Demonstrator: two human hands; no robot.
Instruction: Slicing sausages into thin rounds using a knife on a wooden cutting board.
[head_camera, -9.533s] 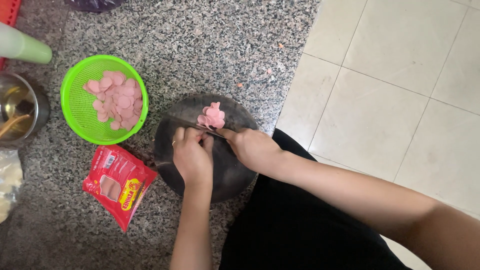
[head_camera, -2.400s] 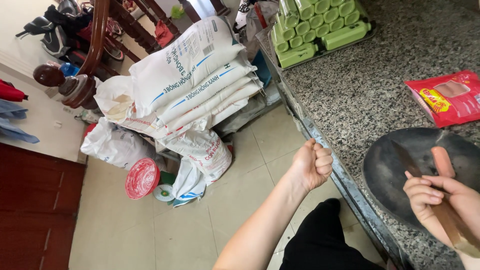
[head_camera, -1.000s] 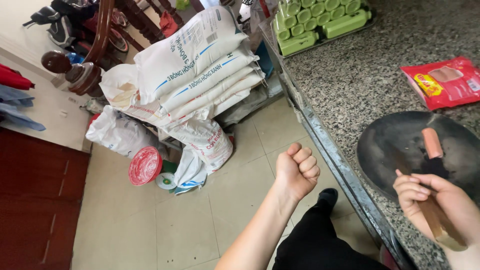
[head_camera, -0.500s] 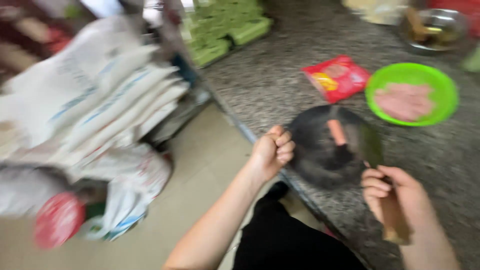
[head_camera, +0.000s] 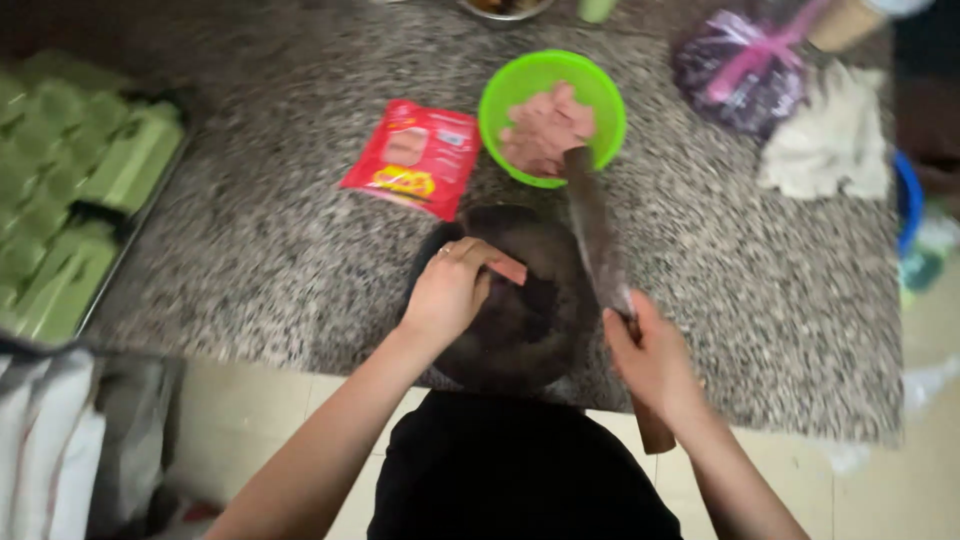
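Left hand (head_camera: 448, 295) curled in a closed grip on a pink sausage (head_camera: 507, 270), pinning it to the dark round board (head_camera: 520, 320) on the granite desk (head_camera: 270, 240). Right hand (head_camera: 652, 358) wrapped tight round the knife (head_camera: 597, 235) handle, blade lifted and pointing away toward the green bowl (head_camera: 552, 115) of pink slices. Red packet (head_camera: 413, 157) just left of the bowl, behind the board.

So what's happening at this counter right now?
A person stands at a granite counter. The left hand pins a pink sausage on a dark round board, while the right hand holds a knife, blade pointing toward a green bowl of pink slices. A red packet lies beside the bowl.
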